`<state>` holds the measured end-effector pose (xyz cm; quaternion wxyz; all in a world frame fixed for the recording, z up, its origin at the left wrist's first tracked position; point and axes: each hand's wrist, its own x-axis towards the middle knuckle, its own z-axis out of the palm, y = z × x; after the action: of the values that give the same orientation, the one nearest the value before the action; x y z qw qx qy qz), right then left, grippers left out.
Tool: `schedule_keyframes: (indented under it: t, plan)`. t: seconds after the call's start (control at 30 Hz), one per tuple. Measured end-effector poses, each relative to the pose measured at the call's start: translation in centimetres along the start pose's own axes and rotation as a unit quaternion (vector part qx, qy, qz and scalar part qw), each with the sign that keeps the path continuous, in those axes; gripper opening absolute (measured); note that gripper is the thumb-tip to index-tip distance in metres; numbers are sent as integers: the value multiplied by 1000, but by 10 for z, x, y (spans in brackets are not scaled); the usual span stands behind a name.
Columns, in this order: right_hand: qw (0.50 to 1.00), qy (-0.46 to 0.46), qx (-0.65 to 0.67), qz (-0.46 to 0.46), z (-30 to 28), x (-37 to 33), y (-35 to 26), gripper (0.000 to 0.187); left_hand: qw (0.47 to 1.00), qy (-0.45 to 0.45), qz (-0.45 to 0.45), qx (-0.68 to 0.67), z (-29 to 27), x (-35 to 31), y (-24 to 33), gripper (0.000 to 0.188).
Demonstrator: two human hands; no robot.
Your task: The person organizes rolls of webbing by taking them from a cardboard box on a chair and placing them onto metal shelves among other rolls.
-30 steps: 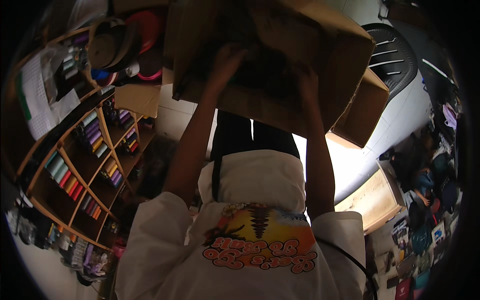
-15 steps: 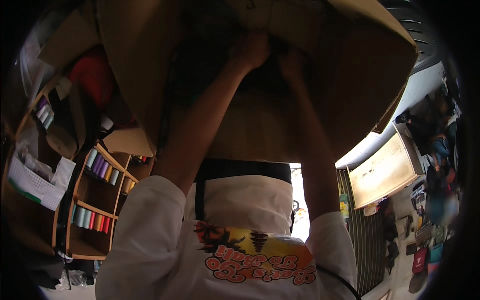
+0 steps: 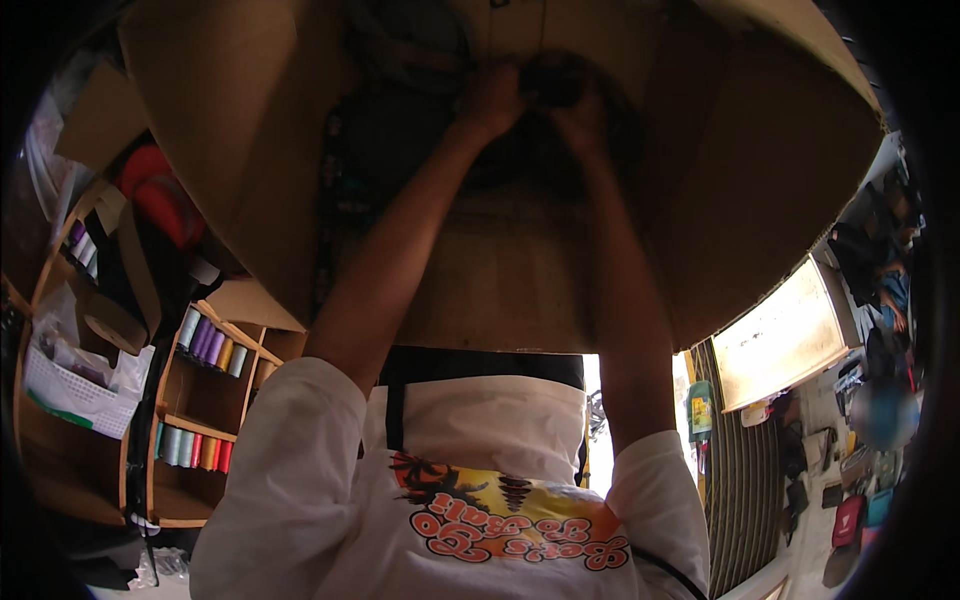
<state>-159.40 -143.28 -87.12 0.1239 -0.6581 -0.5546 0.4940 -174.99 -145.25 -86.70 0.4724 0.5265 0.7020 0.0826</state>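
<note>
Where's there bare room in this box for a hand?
Inside the box, bare cardboard shows between the forearms, from the dark items to the near rim, and beyond the right forearm toward the right wall. It's crowded around the left hand and right hand. Depth is unclear.

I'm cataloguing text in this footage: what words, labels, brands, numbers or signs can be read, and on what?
Shirt: large, pinkish lettering, upside down, legible; wording not copied here.
Box: dark mark inside, cut off by the picture's top edge; unreadable.
Green pack: label too small to read.
Red pouch: pale mark, too small to read.
I can make out no other text.
</note>
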Motion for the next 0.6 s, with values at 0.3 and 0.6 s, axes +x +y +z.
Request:
schedule_keyframes:
  t: [0.3,0.6]
  plan:
    - [997,-56,31,36,-39,20,-35,53,961,121,-21,-248,-11,0,6,49]
    - [998,-48,35,28,-70,66,-17,55,981,11,183,-62,-21,-19,39,52]
